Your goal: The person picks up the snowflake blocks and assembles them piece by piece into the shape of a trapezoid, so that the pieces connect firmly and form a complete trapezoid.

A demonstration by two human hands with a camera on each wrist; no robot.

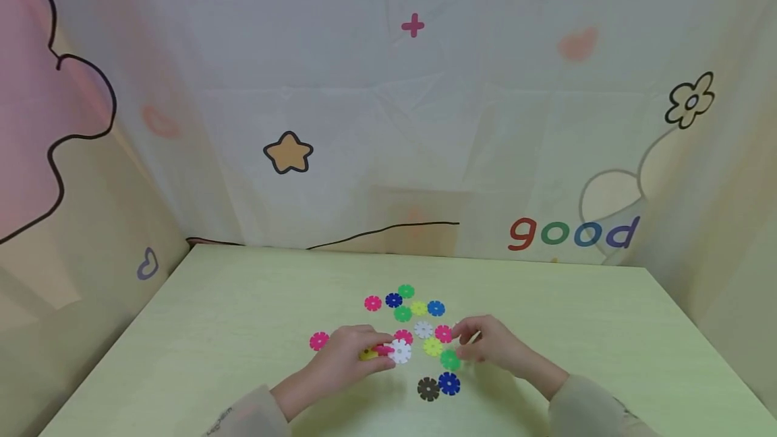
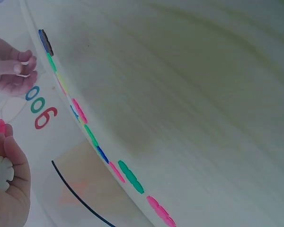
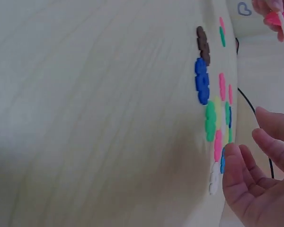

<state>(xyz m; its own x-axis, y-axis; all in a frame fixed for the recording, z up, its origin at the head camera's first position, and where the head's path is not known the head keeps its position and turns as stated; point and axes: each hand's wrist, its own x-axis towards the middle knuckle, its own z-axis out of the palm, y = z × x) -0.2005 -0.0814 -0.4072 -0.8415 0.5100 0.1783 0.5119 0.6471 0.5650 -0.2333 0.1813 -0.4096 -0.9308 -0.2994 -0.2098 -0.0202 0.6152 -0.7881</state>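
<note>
Sleeves (image 1: 251,417): two, pale, nearest the camera at the lower edge.

Left hand (image 1: 342,356): fingers pinching a small joined piece of notched discs, comprising one yellow disc (image 1: 368,354), one pink disc (image 1: 384,350) and one white disc (image 1: 400,352). Piece held above the tabletop (image 1: 577,302), white disc projecting past the fingertips toward the other hand, presumably so its notches stay reachable.

Right hand (image 1: 494,344): holding nothing; fingers bent, with a moderate gap between thumb and forefinger, a spacing that seems suited to one thin disc. Position just beside a green disc (image 1: 450,359); whether they touch cannot be told.

Loose stock between and beyond the hands: yellow, white, pink, green and blue discs, lying flat and spread out, likely so each can be lifted singly. Set apart toward the person: a brown disc (image 1: 427,389) and a dark blue disc (image 1: 449,383), side by side. Outlying at left: another pink disc (image 1: 319,340).

Backdrop (image 1: 364,154): printed cloth behind the tabletop, bearing a star (image 1: 288,153) and the word "good".
</note>
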